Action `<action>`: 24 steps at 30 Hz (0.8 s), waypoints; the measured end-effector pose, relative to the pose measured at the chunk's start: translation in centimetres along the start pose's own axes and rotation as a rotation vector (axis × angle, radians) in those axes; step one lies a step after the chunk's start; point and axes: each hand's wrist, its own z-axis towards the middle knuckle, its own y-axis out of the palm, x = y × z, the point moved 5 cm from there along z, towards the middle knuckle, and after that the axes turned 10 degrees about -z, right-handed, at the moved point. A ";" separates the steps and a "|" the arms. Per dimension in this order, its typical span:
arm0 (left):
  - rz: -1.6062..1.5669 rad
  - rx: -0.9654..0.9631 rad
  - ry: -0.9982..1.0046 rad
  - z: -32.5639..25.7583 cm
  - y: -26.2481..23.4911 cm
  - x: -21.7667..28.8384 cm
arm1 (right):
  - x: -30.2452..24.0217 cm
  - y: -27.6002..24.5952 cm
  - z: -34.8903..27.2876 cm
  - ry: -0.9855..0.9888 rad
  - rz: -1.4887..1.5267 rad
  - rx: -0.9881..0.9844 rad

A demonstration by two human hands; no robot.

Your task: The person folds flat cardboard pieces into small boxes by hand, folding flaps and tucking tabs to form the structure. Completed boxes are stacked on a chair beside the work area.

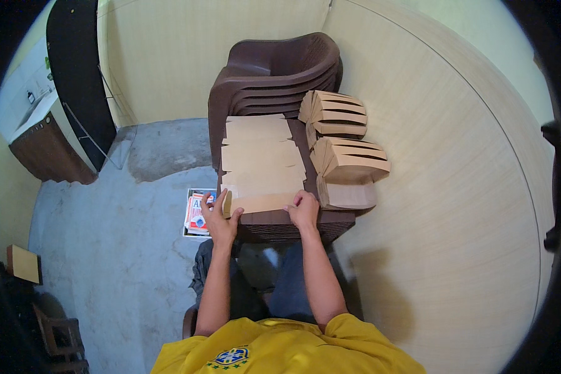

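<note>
A flat brown cardboard blank (263, 202) lies at the near edge of a stack of dark brown plastic chairs (274, 68). My left hand (219, 218) grips its left end, fingers curled over a raised flap. My right hand (304, 209) presses on its right end. Beyond it lies a pile of more flat cardboard blanks (258, 153). To the right stand folded cardboard boxes (349, 159) in two stacks, with one more box (349, 194) lying close to my right hand.
A beige panelled wall (455, 187) runs along the right. On the grey concrete floor left of the chairs lies a colourful printed packet (197, 213). A dark panel (78, 75) and a wooden cabinet (43, 149) stand at the far left.
</note>
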 end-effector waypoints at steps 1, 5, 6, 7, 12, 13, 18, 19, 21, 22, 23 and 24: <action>0.005 -0.010 -0.010 0.0 0.0 -0.5 | 0.3 -0.3 -0.1 0.008 -0.051 0.041; -0.034 -0.009 -0.005 0.4 0.4 -1.8 | 0.9 0.0 0.0 0.007 -0.016 0.068; -0.041 -0.023 -0.037 0.4 0.6 -2.1 | 1.0 0.0 -0.1 -0.013 0.001 0.076; -0.018 -0.012 0.003 0.3 0.6 -1.9 | 1.1 0.1 -0.4 -0.011 0.001 0.069; 0.224 0.025 0.103 -1.8 0.9 0.1 | 0.7 -0.4 -1.6 -0.061 0.104 0.132; 0.216 0.039 0.124 -2.3 1.1 0.5 | 0.6 -0.3 -1.7 -0.025 0.111 0.102; 0.182 0.128 0.075 -4.0 0.6 1.0 | 0.0 -1.0 -2.1 -0.039 0.157 0.090; 0.160 0.100 0.019 -4.1 0.6 0.7 | 0.1 -1.1 -2.3 -0.017 0.164 0.077; 0.082 0.089 -0.013 -4.2 0.6 0.6 | 0.0 -1.3 -2.7 -0.056 0.251 0.101; 0.029 0.106 0.009 -4.2 0.6 0.8 | 0.2 -1.3 -2.9 -0.047 0.293 0.097; -0.023 0.124 0.032 -4.2 0.5 1.0 | 0.1 -1.4 -3.2 -0.089 0.336 0.124; -0.035 0.129 0.075 -4.3 0.5 1.4 | 0.0 -1.4 -3.4 -0.116 0.379 0.141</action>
